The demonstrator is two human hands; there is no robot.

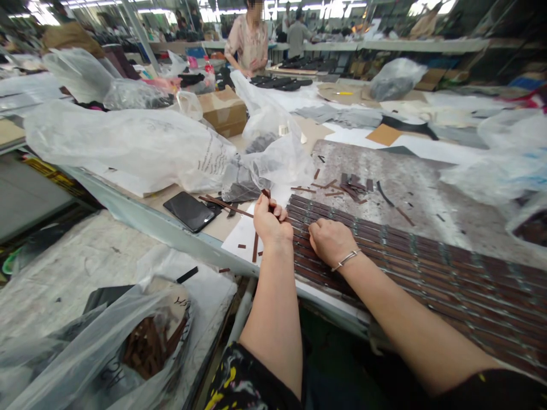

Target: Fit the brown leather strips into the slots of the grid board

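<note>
My left hand [273,222], palm up with curled fingers, is closed on thin dark brown strips [231,206]. Their long ends stick out to the left past the wrist. Close beside it, my right hand [333,242] rests knuckles up with its fingers bent down and pinched. Its fingertips touch the near-left part of many brown strips laid in parallel rows [410,250], crossed by bands of shiny marks. What the right fingertips hold, if anything, is hidden. Short brown offcuts [352,187] lie scattered on the worn board [342,159] beyond the rows.
A black phone [190,210] lies left of my hands near the table's edge. Large plastic bags [141,139] and a cardboard box [223,111] stand behind it. At lower left, an open bag holds brown pieces [145,347]. A person [248,40] stands across the tables.
</note>
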